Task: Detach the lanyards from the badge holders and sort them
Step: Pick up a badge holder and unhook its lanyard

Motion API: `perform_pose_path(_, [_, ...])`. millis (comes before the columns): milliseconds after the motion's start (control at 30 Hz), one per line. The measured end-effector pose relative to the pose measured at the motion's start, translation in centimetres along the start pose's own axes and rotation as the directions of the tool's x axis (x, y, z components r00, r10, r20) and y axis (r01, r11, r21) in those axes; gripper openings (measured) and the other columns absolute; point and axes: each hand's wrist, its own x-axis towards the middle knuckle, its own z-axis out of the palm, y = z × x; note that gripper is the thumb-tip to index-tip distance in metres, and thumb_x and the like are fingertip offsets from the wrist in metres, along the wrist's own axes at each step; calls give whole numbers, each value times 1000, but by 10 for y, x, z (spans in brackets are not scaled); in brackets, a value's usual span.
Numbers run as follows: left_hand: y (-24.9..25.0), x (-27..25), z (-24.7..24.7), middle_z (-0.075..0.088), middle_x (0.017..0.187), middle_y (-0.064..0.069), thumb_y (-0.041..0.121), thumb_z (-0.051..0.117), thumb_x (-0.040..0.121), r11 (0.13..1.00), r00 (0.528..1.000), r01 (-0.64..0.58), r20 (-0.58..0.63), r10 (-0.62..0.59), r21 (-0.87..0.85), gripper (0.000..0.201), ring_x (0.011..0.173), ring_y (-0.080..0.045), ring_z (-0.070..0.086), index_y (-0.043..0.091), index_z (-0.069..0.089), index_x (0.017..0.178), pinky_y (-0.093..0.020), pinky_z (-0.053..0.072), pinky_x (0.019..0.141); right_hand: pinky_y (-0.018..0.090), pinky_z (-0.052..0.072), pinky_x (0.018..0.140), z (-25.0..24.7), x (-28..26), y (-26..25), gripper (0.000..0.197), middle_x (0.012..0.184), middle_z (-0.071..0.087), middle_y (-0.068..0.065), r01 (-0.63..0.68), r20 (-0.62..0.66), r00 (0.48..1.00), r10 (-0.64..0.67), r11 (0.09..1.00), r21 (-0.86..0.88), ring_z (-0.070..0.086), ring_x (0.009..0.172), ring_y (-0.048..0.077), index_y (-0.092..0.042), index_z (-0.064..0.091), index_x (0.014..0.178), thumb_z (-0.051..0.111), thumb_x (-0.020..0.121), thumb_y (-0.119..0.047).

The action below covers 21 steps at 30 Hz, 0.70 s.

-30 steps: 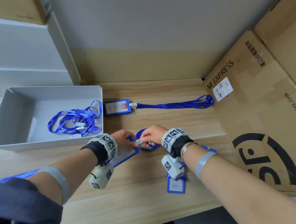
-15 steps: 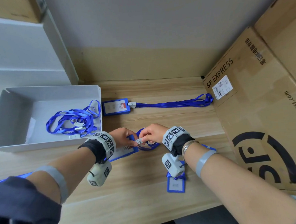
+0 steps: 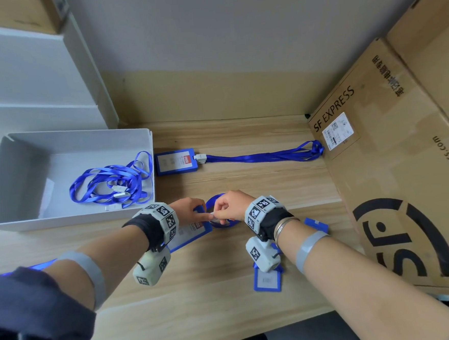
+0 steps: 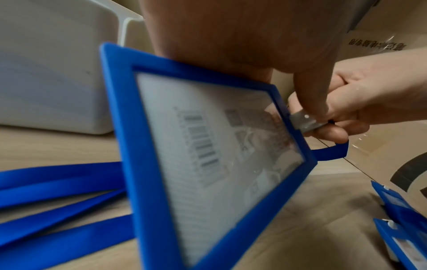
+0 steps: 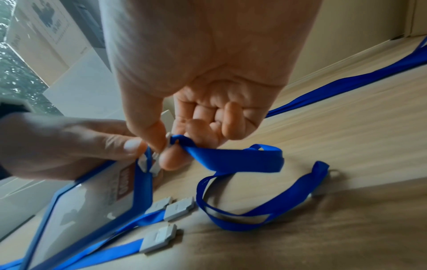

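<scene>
The badge holder you are working on sits tilted just above the counter, near its front middle, right of the white bin. Your left hand pinches its top edge, fingers curled round the blue frame. Your right hand meets it there, thumb and forefinger pinching the grey clip at the end of the blue lanyard, the other fingers curled into the palm. From the clip the lanyard loops down onto the counter under your right hand.

Beside that loop lie loose grey clips on other blue straps. Two more badge holders lie flat under and beside your right wrist. Inside the bin a tangle of detached lanyards rests against its right wall. Farther back, another holder lies flat with its lanyard clipped on, stretched right toward the cardboard box marked SF EXPRESS.
</scene>
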Motion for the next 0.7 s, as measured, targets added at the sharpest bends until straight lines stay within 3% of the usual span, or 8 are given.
perform_pose_path(133, [3,1,0,54,80,4,43,55,88,999,1000,5,-25,-4,38,26,77,-14,51,18,55,96,-19,39,61,26,42,66,1,-1,-2,20,64,66,-9,-22,-18,1000,22,1000,-9,52,68,11,-11,68,88,57,85,-27])
perform_pose_path(233, [6,2,0,54,85,2,37,57,87,998,998,13,-62,-9,65,15,79,-15,51,23,51,90,-23,39,65,28,42,65,1,-2,-3,16,67,66,-7,-31,-23,999,31,999,-7,49,64,12,-13,66,84,56,85,-26])
perform_pose_path(333, [8,2,1,49,77,6,37,58,87,998,997,29,-73,-25,57,16,81,-15,50,24,48,89,-20,37,61,27,43,65,3,0,-2,22,66,65,-9,-60,-23,998,60,998,-2,51,63,12,-12,67,92,55,88,-30])
perform_pose_path(467, [2,0,5,51,90,2,36,56,88,999,998,46,-38,-45,22,18,84,-15,48,21,48,94,-25,38,71,27,45,62,10,3,7,21,78,65,-1,-119,-13,993,119,993,-17,50,56,11,-12,63,96,55,88,-30])
perform_pose_path(567, [-8,-4,8,50,93,1,32,55,89,995,995,95,-41,-94,14,28,85,-16,49,15,50,111,-26,39,72,33,53,73,19,11,20,30,84,63,4,-184,0,983,185,982,-45,57,66,19,-8,60,113,58,85,-20])
perform_pose_path(700, [-19,-10,11,50,97,-1,21,54,88,992,992,123,-21,-123,-21,33,87,-17,48,10,48,119,-26,39,72,25,41,73,28,19,29,39,92,54,-1,-178,-41,984,174,975,-135,52,82,16,-13,58,117,68,81,-22])
